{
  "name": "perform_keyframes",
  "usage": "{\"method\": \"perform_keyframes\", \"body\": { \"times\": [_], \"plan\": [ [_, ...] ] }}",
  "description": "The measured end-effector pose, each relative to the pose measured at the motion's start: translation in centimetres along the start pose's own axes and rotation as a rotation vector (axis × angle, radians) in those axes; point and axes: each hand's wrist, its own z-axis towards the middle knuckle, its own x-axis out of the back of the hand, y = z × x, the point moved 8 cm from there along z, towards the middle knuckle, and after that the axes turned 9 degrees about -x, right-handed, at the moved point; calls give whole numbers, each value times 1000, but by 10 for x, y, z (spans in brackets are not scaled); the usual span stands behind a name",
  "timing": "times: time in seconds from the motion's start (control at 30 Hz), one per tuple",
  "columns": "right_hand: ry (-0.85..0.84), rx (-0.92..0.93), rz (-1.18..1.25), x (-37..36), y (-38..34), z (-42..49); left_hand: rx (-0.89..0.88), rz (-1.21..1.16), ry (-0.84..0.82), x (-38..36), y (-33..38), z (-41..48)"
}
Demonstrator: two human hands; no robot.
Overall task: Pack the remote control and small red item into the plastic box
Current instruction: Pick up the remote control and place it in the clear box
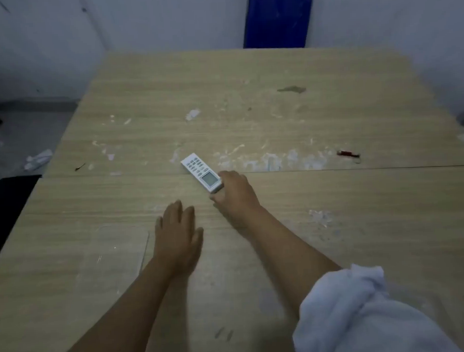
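Note:
A white remote control (200,174) with grey buttons and a small screen lies slanted near the middle of the wooden table. My right hand (234,195) grips its near end between thumb and fingers. The small red item (347,153) lies on the table far to the right, apart from both hands. A clear plastic box (114,256) sits at the near left, hard to make out against the wood. My left hand (178,235) rests flat on the table just right of the box, fingers apart and holding nothing.
The wooden table (276,120) carries white scraps and stains across its middle. A blue chair back (277,17) stands beyond the far edge. A dark object (6,209) sits off the table's left side. White sleeves cover both upper arms.

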Motion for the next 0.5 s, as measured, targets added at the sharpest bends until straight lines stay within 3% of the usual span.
{"method": "perform_keyframes", "body": {
  "times": [0.27,0.5],
  "plan": [
    [110,-55,-41,-20,-7,18,-5,-20,71,-3,-2,-4],
    [78,-111,26,-4,15,-11,19,-61,34,3,-4,1]
  ]
}}
